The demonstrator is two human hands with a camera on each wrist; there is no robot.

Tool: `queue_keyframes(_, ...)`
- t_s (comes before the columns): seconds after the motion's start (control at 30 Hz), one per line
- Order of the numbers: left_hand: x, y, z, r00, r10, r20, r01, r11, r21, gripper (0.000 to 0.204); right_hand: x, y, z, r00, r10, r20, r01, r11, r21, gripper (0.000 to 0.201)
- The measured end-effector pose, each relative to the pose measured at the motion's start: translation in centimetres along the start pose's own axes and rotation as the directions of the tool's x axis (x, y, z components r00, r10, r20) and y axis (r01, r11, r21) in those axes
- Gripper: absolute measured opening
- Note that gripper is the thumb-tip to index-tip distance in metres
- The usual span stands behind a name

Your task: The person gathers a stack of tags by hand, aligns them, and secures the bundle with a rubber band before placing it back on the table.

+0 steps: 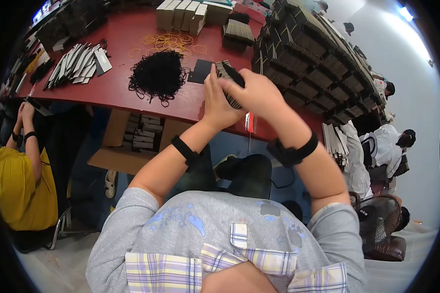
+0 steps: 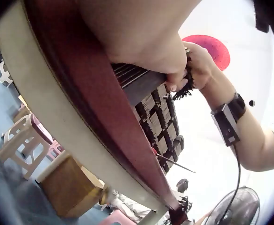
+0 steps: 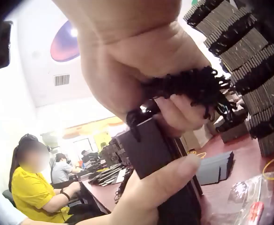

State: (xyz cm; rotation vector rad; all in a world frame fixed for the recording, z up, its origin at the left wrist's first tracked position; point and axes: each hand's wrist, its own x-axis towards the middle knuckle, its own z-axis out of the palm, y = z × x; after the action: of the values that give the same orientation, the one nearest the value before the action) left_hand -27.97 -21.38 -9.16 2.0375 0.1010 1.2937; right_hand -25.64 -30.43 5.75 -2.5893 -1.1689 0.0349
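Observation:
My left hand (image 1: 219,105) grips a thick stack of dark cards (image 3: 148,145), its thumb lying along the stack's side in the right wrist view. At the stack's top end, my right hand (image 3: 141,61) has its fingers curled round a bunch of black cord loops (image 3: 188,86). The left wrist view shows the card stack (image 2: 144,86) under the left hand (image 2: 141,42), with the right hand (image 2: 200,65) close beside it. Just left of my hands, a dark flat card (image 1: 200,72) lies on the red table (image 1: 117,39), next to a heap of black loops (image 1: 156,75).
Tall rows of bundled card stacks (image 1: 298,58) stand at the right. Yellow rubber bands (image 1: 168,41) lie behind the loop heap, and white-edged strips (image 1: 78,66) at the left. A red-handled tool (image 1: 250,122) sits at the table's front edge. A person in yellow (image 1: 24,190) sits at the left.

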Motion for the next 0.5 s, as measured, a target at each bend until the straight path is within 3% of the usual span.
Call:
queue_keyframes(0.03, -0.1, 0.2, 0.1, 0.998, 0.003, -0.055, -0.003, 1.0, -0.001, 0.126, -0.4, -0.6, 0.7, 0.993, -0.05, -0.109, 0.025, 0.977, -0.214, 0.053)
queue_keyframes(0.07, -0.2, 0.4, 0.2, 0.994, 0.006, -0.11, -0.006, 1.0, -0.002, 0.125, -0.1, -0.6, 1.3, 0.988, -0.043, -0.151, 0.009, 0.976, -0.218, 0.056)
queue_keyframes(0.17, 0.0, 1.1, -0.5, 0.996, -0.062, -0.064, 0.06, 0.998, -0.029, 0.125, 0.4, 0.2, 1.9, 0.983, -0.084, -0.166, 0.043, 0.971, -0.237, 0.05)
queue_keyframes(0.3, 0.1, 1.3, -0.5, 0.993, -0.103, -0.065, 0.097, 0.991, -0.087, 0.129, 0.6, -0.3, 0.2, 0.994, -0.103, -0.039, 0.088, 0.955, -0.282, 0.058)
queue_keyframes(0.37, 0.0, 1.2, -0.2, 0.994, -0.05, -0.095, 0.05, 0.999, 0.001, 0.13, 1.1, -0.7, -0.7, 0.995, -0.103, -0.008, 0.097, 0.958, -0.27, 0.059)
queue_keyframes(0.5, 0.0, 1.6, -0.3, 0.994, -0.076, -0.076, 0.078, 0.996, 0.033, 0.131, 3.3, -1.2, -0.2, 0.993, -0.112, -0.03, 0.098, 0.949, -0.299, 0.062)
